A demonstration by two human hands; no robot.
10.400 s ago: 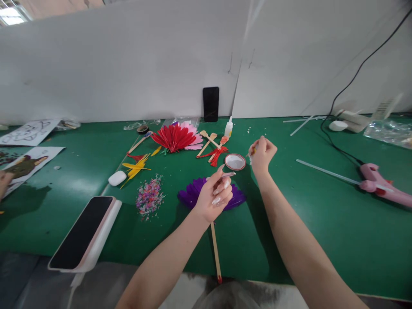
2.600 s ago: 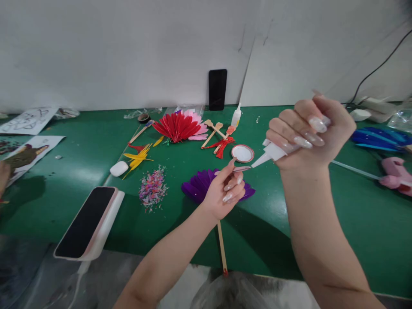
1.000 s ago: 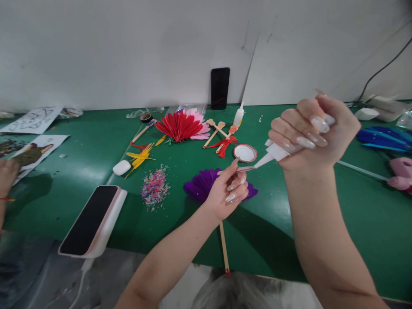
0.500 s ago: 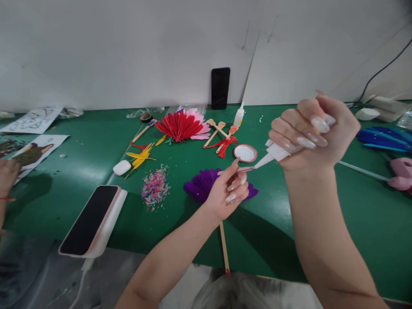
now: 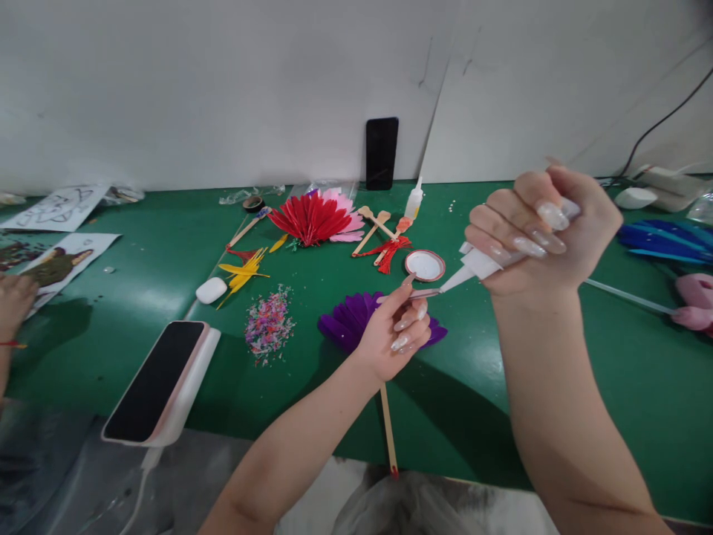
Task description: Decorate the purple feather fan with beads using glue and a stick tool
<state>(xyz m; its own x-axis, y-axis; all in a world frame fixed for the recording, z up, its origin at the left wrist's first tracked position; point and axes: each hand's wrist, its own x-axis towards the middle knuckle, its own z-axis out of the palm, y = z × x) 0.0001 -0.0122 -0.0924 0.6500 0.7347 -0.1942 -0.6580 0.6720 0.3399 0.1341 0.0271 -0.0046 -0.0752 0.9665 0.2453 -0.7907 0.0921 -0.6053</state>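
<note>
the left hand [image 5: 396, 332] is closed in a pinch on a slim pinkish tool [image 5: 425, 294], perhaps tweezers, and is raised over the purple feather fan [image 5: 346, 321], covering part of it. the right hand [image 5: 540, 230] is wrapped round a white bottle [image 5: 482, 264], fingers curled tight, its nozzle pointing down and to the left. the nozzle tip meets or nearly meets the far end of the tool; at this size i can't tell whether they touch, nor what the tool grips, if anything. just beyond the two tips sits a round white dish [image 5: 425, 265] with a red rim. the fan lies on the green table [image 5: 479, 416], its wooden handle [image 5: 388, 429] running toward the person. to the left of the fan is a pile of coloured flakes [image 5: 269, 325], then a phone on a white block [image 5: 156, 380] near the table edge. farther back lie yellow feathers [image 5: 243, 272], a red feather fan [image 5: 310, 220] with pink feathers [image 5: 346, 225] behind it, and crossed wooden sticks [image 5: 370, 235] beside a red tassel [image 5: 388, 255]. at the far left another person's hand [image 5: 14, 301] rests by a picture on paper [image 5: 61, 264]
</note>
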